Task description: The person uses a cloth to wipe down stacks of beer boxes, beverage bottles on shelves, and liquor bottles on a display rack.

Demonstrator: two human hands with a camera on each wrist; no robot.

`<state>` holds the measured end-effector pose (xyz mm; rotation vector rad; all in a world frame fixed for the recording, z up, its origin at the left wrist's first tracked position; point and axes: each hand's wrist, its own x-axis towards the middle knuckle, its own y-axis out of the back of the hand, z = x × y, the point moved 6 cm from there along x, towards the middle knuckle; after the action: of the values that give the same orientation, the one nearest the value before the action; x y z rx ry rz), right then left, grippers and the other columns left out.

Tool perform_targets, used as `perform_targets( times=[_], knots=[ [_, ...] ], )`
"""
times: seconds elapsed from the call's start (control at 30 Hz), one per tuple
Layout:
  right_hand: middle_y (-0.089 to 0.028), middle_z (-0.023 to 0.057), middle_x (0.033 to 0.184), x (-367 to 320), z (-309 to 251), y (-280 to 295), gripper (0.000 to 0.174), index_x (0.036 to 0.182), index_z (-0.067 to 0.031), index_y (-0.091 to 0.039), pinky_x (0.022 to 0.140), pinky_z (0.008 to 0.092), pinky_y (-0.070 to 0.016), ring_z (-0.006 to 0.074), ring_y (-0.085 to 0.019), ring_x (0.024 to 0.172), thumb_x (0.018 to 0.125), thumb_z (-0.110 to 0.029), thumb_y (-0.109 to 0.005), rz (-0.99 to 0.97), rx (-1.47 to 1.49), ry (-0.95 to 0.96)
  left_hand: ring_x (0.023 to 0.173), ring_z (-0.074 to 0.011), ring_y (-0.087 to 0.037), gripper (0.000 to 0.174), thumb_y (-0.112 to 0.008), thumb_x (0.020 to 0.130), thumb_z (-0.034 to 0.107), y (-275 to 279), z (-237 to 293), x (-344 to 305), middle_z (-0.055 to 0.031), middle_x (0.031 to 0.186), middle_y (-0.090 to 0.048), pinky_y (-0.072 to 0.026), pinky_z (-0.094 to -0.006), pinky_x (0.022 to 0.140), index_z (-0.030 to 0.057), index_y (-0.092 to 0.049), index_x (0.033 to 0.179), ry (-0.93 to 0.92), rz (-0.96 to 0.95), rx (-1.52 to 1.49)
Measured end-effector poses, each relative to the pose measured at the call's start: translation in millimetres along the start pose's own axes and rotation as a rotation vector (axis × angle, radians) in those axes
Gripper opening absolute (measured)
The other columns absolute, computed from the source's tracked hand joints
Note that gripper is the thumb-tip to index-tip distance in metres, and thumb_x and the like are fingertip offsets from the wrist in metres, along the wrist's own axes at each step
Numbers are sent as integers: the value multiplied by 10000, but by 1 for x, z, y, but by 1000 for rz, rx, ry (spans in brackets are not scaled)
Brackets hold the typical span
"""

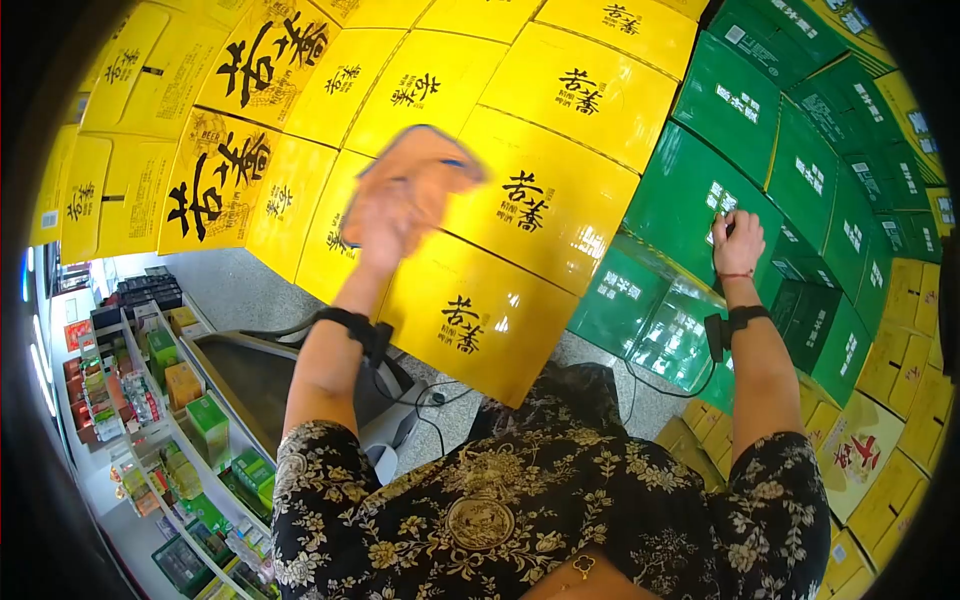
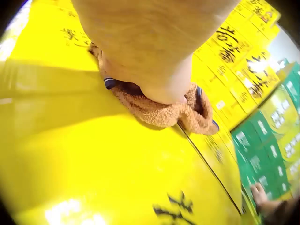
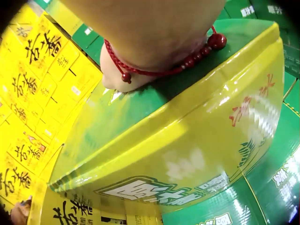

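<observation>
My left hand (image 1: pixel 388 225) holds an orange-brown, fluffy cloth (image 1: pixel 430 170) with dark blue edging against the tops of yellow cartons (image 1: pixel 540 180). In the left wrist view the cloth (image 2: pixel 154 112) bunches up around the hand, near a seam between two cartons; the wrist hides most of the fingers. Off to the right, my right hand (image 1: pixel 740 245) rests on the top of a green carton (image 1: pixel 670 190). A red beaded cord (image 3: pixel 187 63) circles that wrist. From the right wrist view the fingers are mostly hidden behind the wrist, above the carton's yellow-green side (image 3: pixel 201 136).
More yellow cartons (image 1: pixel 215 180) stack up at the back left, and green ones (image 1: pixel 800 170) at the right. Shelves with small packages (image 1: pixel 205 425) stand at the lower left. Cables (image 1: pixel 440 400) hang near both forearms. Further yellow cartons (image 1: pixel 890 430) line the lower right.
</observation>
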<state>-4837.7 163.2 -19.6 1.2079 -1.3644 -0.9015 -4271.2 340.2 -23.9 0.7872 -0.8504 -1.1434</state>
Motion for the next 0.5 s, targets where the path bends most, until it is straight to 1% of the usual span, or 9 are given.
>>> perform_targets(
  times=[0.03,0.07,0.13,0.17,0.23,0.3,0.33,0.47,0.5],
  knots=[
    [-525,77,914,-1,0,1,207,858,-146,-537,741,450,-399,306,-526,891,828,-331,-625,24,13,16,1154,-388,-472,442,-433,955,314,2,-54,7,-218,1268,-497,-386,-471,987,97,-441,1340,144,64,-151],
    [-519,76,903,0,-2,3,202,850,-145,-531,733,445,-393,304,-522,873,829,-323,-625,55,27,32,1148,-391,-478,463,-354,988,350,23,-89,22,-227,1305,-475,-399,-475,972,113,-398,1383,64,119,450],
    [-518,74,900,1,-3,3,194,844,-142,-528,740,438,-393,300,-520,865,829,-307,-629,52,25,25,1166,-397,-478,512,-312,992,384,34,-206,31,-243,1364,-420,-409,-483,961,145,-301,1445,300,-115,746],
    [-517,72,897,1,-3,4,193,844,-141,-527,740,435,-393,298,-520,864,829,-303,-631,56,33,31,1167,-400,-482,519,-305,990,386,43,-210,42,-242,1360,-428,-413,-478,958,141,-294,1447,479,-247,810],
    [-515,68,887,2,-3,5,189,842,-139,-525,741,429,-391,293,-518,859,826,-292,-635,66,41,40,1167,-407,-489,532,-293,987,390,52,-154,69,-241,1351,-445,-420,-467,953,132,-280,1451,701,-301,838],
    [-515,68,885,3,-6,7,188,841,-139,-526,743,427,-391,292,-517,858,825,-291,-635,60,51,34,1167,-413,-496,545,-280,983,394,41,-93,101,-240,1342,-461,-427,-456,947,123,-266,1456,712,-286,833],
    [-516,67,883,3,-5,8,188,840,-138,-526,745,426,-390,291,-516,856,825,-290,-635,61,60,38,1167,-416,-500,552,-274,981,396,31,-59,118,-239,1338,-469,-430,-451,945,118,-259,1458,648,-253,786],
    [-517,66,880,3,-3,5,186,841,-138,-529,742,423,-387,289,-515,854,823,-290,-635,60,64,35,930,-409,-616,513,-354,958,453,-58,62,178,-209,1126,-621,-472,-520,842,77,-548,1248,71,15,540],
    [-517,65,881,3,-4,5,185,842,-138,-531,741,421,-384,288,-515,853,821,-289,-636,60,68,39,944,-383,-591,466,-507,894,464,-87,93,186,-190,1130,-607,-470,-494,810,65,-610,1112,-138,226,482]
  ],
)
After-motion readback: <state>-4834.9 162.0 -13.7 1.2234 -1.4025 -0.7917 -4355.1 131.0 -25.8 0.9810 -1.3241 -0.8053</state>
